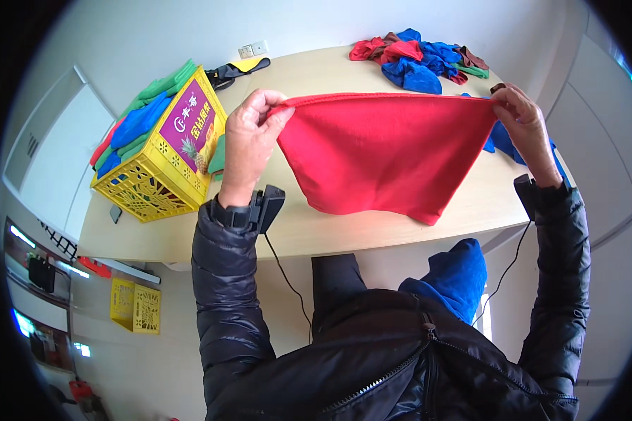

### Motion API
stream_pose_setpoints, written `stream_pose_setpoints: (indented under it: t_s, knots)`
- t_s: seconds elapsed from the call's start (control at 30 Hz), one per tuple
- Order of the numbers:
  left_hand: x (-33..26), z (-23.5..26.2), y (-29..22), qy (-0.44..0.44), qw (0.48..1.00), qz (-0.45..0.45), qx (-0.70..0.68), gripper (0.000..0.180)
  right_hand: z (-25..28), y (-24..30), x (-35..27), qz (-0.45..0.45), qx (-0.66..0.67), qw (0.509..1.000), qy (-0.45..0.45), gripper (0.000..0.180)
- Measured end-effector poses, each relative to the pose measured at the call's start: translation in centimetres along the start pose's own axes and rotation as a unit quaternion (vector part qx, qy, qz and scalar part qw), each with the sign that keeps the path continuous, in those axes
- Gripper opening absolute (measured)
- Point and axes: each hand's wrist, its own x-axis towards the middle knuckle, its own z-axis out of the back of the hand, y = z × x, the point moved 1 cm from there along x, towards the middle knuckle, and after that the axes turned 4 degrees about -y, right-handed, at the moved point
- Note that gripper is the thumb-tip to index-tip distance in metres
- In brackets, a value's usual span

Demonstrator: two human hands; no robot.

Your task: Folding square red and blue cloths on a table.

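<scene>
While both hands, left hand (249,137) and right hand (523,126), pinch a red cloth (383,158) taut, a pale wooden table (372,231) holds a yellow crate (165,151) beside white walls (154,35).

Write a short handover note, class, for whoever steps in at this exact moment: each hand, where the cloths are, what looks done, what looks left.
Left hand: pinching the left top corner of the red cloth.
Right hand: pinching the right top corner; the cloth hangs stretched between them above the table.
Done: folded green, blue and red cloths stand stacked in the yellow crate at the left.
Left: a loose pile of cloths lies at the far edge, and a blue cloth hangs at the near edge. The red one is not yet folded.
</scene>
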Motion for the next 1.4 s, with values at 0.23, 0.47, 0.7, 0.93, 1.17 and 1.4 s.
stream_pose_setpoints:
  t_s: [0.23,0.47,0.7,0.93,1.17,1.4]
  knots:
    - [6.8,-0.5,6.2,-0.005,0.993,-0.044,0.106,0.008,-2.6,-2.4,3.1,0.024,-0.113,0.993,-0.002,0.007]
    - [5.4,-1.7,4.6,-0.064,0.991,-0.111,0.035,0.012,-1.5,-2.8,3.2,0.1,-0.064,0.989,-0.083,0.009]
    - [-11.0,-4.3,6.9,0.053,0.983,-0.057,0.167,0.021,-3.1,-0.9,-11.3,-0.024,-0.08,0.992,0.099,0.015]
    - [-20.6,-7.1,9.3,0.197,0.97,0.027,0.138,0.029,-6.4,-2.1,-22.0,-0.116,-0.014,0.919,0.377,0.012]
    - [-19.5,-8.7,7.6,0.148,0.981,0.026,0.126,0.027,-16.7,7.5,-17.1,-0.125,0.236,0.93,0.251,0.025]
    - [-19.1,-9.6,7.9,0.101,0.989,0.06,0.092,0.019,-20.2,8.6,-17.6,-0.245,0.334,0.881,0.227,0.023]
